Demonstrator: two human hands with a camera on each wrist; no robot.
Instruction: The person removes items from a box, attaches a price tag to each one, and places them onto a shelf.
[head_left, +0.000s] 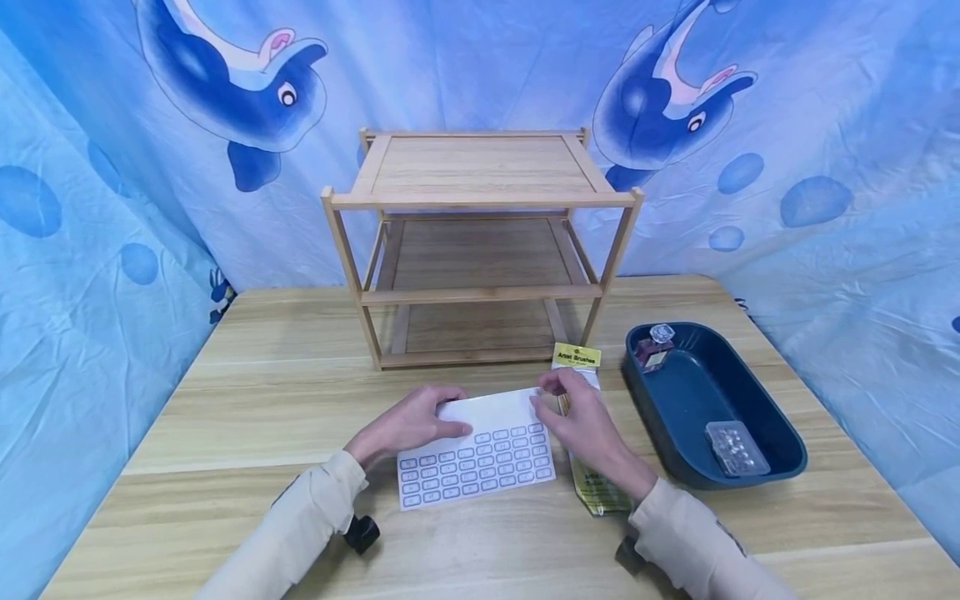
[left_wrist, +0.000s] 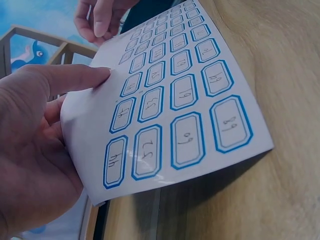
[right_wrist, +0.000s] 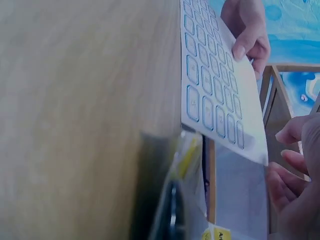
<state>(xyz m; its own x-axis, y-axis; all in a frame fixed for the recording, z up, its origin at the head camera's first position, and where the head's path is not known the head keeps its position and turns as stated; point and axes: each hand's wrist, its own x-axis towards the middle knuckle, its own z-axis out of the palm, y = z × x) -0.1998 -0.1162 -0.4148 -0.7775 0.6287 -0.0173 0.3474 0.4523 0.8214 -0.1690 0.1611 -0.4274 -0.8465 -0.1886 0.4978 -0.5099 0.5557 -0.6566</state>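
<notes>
A white sheet of blue-framed labels (head_left: 480,467) is held tilted over the table. Handwritten numbers show on the labels in the left wrist view. My left hand (head_left: 420,421) grips its upper left part, the thumb (left_wrist: 92,76) on the blank strip and the fingers behind. At the upper right corner is my right hand (head_left: 585,421). In the right wrist view its thumb and fingers (right_wrist: 285,187) are parted, with fingertips right at the sheet's corner. Beneath the right hand lies a long pack of artist brushes (head_left: 577,357), partly hidden by that hand and wrist.
A dark blue basin (head_left: 693,400) stands at the right, holding a small bottle (head_left: 654,350) with a clear faceted cap and a clear plastic box (head_left: 737,448). Behind the sheet is a three-tier wooden shelf (head_left: 483,200). A blue dolphin-print curtain (head_left: 480,58) surrounds the wooden table (head_left: 247,400).
</notes>
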